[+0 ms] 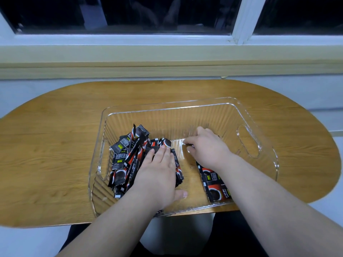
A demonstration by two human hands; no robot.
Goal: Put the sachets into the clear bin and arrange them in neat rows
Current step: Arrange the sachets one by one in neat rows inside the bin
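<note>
Head view: the left hand (159, 169), fingers (164, 153) straight, presses the jumbled black-and-red sachets (126, 156) inside the clear ribbed plastic bin (167, 105). Whether the right hand (209, 147) pinches anything is unclear. The heap could slide onto the flat-laid row (217, 190).

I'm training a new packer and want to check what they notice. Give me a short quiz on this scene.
1. Fill in: the clear bin stands on a wooden ____.
2. True or false: the left hand lies flat on the sachet pile.
3. Where in the bin are the neatly laid sachets? A) near right B) far left C) far middle
Key: 1 table; 2 true; 3 A.
</note>
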